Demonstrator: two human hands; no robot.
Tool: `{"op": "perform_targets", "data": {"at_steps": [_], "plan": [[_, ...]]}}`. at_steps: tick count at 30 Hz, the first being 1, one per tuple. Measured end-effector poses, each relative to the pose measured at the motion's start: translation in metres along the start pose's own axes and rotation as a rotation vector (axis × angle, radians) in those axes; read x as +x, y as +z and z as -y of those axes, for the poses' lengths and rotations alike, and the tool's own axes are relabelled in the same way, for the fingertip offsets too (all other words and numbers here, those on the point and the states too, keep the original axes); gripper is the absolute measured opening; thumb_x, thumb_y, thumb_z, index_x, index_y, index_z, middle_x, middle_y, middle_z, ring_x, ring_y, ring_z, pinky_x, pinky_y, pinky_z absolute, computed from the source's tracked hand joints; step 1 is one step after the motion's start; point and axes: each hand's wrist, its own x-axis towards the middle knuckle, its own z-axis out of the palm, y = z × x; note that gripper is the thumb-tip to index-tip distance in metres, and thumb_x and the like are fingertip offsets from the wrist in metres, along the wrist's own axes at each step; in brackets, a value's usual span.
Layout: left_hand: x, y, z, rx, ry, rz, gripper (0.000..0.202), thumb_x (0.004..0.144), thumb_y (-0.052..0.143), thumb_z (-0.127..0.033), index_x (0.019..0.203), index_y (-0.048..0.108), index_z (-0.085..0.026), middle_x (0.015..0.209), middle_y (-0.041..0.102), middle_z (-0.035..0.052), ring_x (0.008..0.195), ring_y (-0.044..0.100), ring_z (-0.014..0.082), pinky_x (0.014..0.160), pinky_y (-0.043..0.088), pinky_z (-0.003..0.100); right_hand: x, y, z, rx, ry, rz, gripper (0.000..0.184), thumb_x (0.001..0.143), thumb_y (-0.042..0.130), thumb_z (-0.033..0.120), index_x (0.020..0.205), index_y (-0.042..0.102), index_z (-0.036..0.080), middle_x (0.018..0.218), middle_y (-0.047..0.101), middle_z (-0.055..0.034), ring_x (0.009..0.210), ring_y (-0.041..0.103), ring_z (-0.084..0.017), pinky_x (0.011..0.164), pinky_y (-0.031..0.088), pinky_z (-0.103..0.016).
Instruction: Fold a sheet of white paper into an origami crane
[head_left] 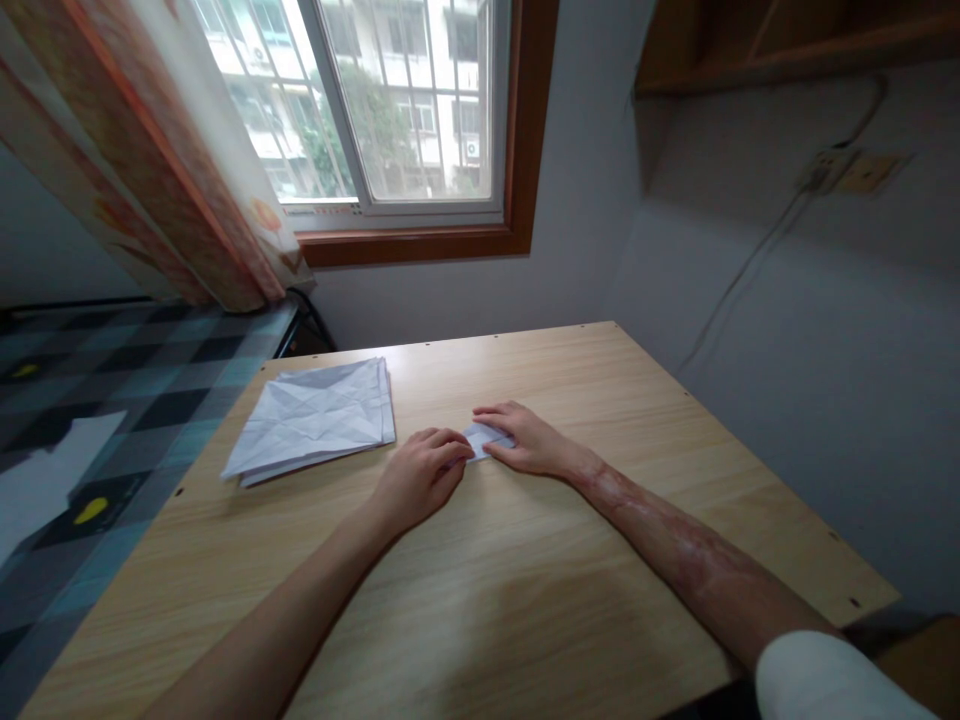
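Note:
A small piece of folded white paper (481, 440) lies on the wooden table between my hands. My left hand (424, 475) has its fingers curled together over the paper's left end, and part of the paper is hidden under them. From the other side, my right hand (529, 440) holds the paper's right end, thumb at the near edge and fingers at the far edge. To the left of my left hand lies a stack of creased white paper sheets (319, 415).
The light wooden table (585, 600) meets the wall at the back right. At left is a checked bed cover (217, 348) with loose white paper (56, 470) on it. A curtain (202, 150) hangs beside the barred window (412, 110). A cable runs from the wall socket (829, 170).

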Motion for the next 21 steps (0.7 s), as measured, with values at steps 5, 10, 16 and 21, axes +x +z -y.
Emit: {"op": "perform_targets", "data": {"at_steps": [5,10,16,21], "plan": [[-0.0001,0.0012,0.0000,0.001,0.004,-0.024,0.024,0.106,0.057,-0.022,0.111,0.080,-0.028,0.118,0.081,0.0074,0.109,0.075,0.0268,0.101,0.057,0.044,-0.0004,-0.0006,0.0001,0.029,-0.027,-0.029,0.034,0.097,0.078,0.018,0.131,0.077,0.021,0.139,0.077,-0.0126,0.129,0.070,-0.028,0.116,0.053,-0.046],[0.0004,0.0012,-0.0031,0.042,0.017,-0.073,0.019,0.105,0.059,-0.023,0.103,0.077,-0.024,0.109,0.082,0.0070,0.103,0.076,0.0247,0.098,0.057,0.042,0.0001,-0.0011,-0.0016,0.064,-0.146,-0.013,0.014,0.101,0.075,0.017,0.109,0.082,0.025,0.124,0.083,-0.0067,0.115,0.076,-0.023,0.107,0.056,-0.041],[-0.0008,0.0016,-0.0034,0.111,-0.011,-0.121,0.018,0.103,0.066,-0.031,0.118,0.073,-0.024,0.124,0.078,0.0096,0.110,0.075,0.0281,0.098,0.058,0.044,-0.0002,-0.0035,-0.0011,0.003,-0.178,-0.019,0.011,0.097,0.085,0.028,0.108,0.084,0.027,0.116,0.083,-0.0057,0.106,0.074,-0.024,0.102,0.056,-0.041],[-0.0015,0.0027,-0.0021,0.099,0.004,-0.070,0.019,0.108,0.060,-0.030,0.119,0.074,-0.025,0.120,0.081,0.0072,0.108,0.077,0.0266,0.096,0.058,0.042,-0.0006,-0.0053,-0.0007,-0.090,-0.206,-0.006,0.010,0.101,0.082,0.035,0.107,0.085,0.028,0.114,0.083,-0.0055,0.103,0.074,-0.024,0.099,0.054,-0.041]]}}
